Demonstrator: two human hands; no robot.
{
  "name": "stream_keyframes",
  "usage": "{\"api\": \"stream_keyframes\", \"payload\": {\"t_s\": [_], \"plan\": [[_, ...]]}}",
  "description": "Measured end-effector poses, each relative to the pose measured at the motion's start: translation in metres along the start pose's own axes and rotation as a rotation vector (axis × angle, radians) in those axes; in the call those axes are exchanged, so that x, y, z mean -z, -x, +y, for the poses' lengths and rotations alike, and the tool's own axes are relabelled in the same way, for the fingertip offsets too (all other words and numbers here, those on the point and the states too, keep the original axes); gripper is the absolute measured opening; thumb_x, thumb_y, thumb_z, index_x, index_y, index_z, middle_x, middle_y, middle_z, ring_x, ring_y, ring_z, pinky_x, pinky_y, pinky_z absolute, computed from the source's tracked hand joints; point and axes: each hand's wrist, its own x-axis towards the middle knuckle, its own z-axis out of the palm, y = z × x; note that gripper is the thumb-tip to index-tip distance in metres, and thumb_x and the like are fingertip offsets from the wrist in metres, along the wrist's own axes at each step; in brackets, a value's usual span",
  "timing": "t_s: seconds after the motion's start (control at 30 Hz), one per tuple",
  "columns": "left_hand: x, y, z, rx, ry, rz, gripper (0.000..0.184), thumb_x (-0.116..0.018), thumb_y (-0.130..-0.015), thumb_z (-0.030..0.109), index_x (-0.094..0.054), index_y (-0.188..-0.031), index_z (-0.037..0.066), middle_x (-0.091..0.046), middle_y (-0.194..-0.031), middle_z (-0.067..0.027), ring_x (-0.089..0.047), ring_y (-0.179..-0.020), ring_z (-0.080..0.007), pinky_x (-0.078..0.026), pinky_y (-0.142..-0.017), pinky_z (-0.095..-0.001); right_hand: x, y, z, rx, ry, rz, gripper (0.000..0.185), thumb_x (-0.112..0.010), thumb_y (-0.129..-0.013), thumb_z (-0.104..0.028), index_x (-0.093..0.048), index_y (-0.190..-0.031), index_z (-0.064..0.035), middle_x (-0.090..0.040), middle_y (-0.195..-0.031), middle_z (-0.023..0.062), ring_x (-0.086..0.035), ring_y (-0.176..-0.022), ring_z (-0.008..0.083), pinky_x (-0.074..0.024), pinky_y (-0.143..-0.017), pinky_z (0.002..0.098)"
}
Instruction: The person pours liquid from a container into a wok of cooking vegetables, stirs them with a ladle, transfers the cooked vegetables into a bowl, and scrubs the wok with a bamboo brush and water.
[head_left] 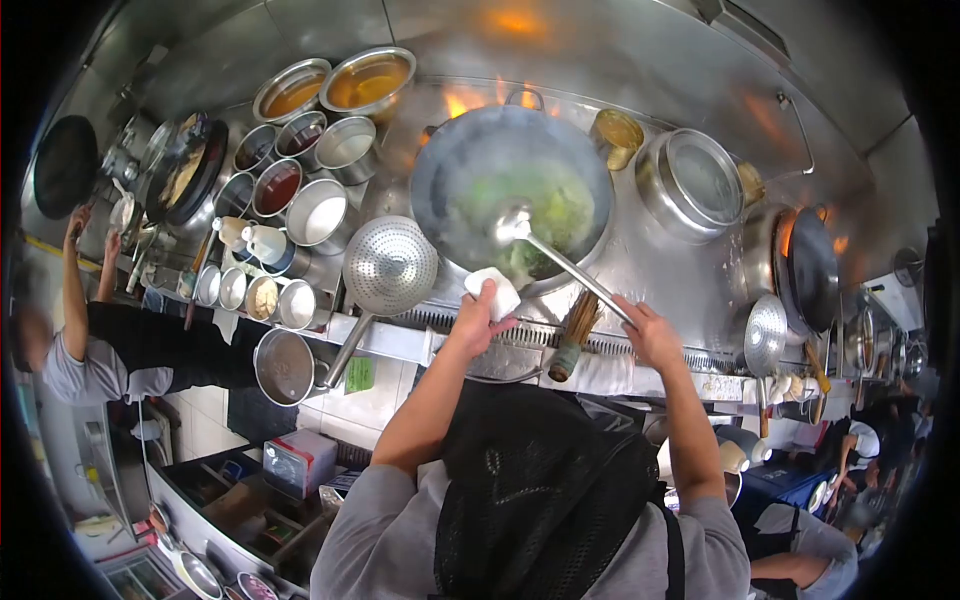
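My left hand [482, 318] is closed on a folded white cloth [492, 288], pressed against the near rim of a large wok [436, 170]. My right hand [652, 334] grips the handle end of a metal ladle [570, 264], whose bowl is down inside the wok. Chopped green vegetables [560, 205] lie in the wok, partly blurred by steam. Flames [462, 102] show behind its far rim. Between my hands, a bamboo wok brush [576, 336] leans at the stove's front edge. The wok's near handle is hidden under the cloth.
On the left are a perforated strainer [390, 266], several seasoning pots [317, 212] and two bowls of orange-brown liquid [368, 80]. To the right stand a can [618, 138], a lidded pot [690, 185] and another wok [808, 270]. A co-worker [110, 350] works at far left.
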Motion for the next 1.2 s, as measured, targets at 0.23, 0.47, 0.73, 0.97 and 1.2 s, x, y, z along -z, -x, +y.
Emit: {"api": "stream_keyframes", "payload": {"t_s": [0.23,0.47,0.73,0.97,1.2], "plan": [[0.002,-0.004,-0.002,0.018,-0.011,-0.034,0.051,-0.055,-0.107,0.049,-0.052,-0.137,0.008,-0.068,-0.119,-0.0106,-0.070,-0.102,-0.0276,-0.064,-0.085,-0.0477,0.054,0.038,0.010,-0.071,0.257,0.064,0.059,-0.067,-0.095,-0.017,-0.053,-0.150,-0.0324,-0.067,-0.107,0.0084,-0.070,-0.086,0.0378,-0.0585,-0.074,0.0503],[0.004,-0.003,-0.001,0.030,-0.087,-0.002,0.056,-0.057,-0.105,0.055,-0.052,-0.138,0.010,-0.068,-0.120,-0.0095,-0.071,-0.100,-0.0268,-0.064,-0.081,-0.0488,0.148,0.073,-0.023,-0.155,0.336,0.123,0.057,-0.071,-0.091,-0.014,-0.059,-0.146,-0.0271,-0.067,-0.104,0.0090,-0.070,-0.086,0.0361,-0.0571,-0.074,0.0503],[0.005,-0.004,0.001,0.020,-0.107,-0.013,0.056,-0.057,-0.104,0.056,-0.052,-0.138,0.011,-0.068,-0.120,-0.0089,-0.071,-0.098,-0.0252,-0.065,-0.075,-0.0451,0.097,0.048,0.001,-0.181,0.291,-0.010,0.060,-0.073,-0.090,-0.016,-0.056,-0.147,-0.0236,-0.069,-0.108,0.0124,-0.071,-0.090,0.0391,-0.0576,-0.080,0.0506],[0.002,-0.001,0.003,0.011,-0.148,0.005,0.052,-0.057,-0.105,0.054,-0.052,-0.136,0.011,-0.067,-0.117,-0.0073,-0.070,-0.097,-0.0244,-0.065,-0.077,-0.0457,-0.018,-0.040,0.010,-0.039,-0.025,0.099,0.060,-0.070,-0.093,-0.015,-0.053,-0.150,-0.0214,-0.068,-0.124,0.0222,-0.069,-0.106,0.0438,-0.0558,-0.093,0.0519],[-0.002,0.004,0.005,0.003,-0.163,0.054,0.054,-0.058,-0.105,0.054,-0.050,-0.138,0.011,-0.066,-0.121,-0.0083,-0.070,-0.097,-0.0260,-0.064,-0.077,-0.0461,-0.037,-0.073,-0.029,0.019,-0.460,0.101,0.052,-0.072,-0.092,-0.013,-0.059,-0.142,-0.0061,-0.070,-0.119,0.0262,-0.067,-0.113,0.0453,-0.0529,-0.099,0.0483]]}}
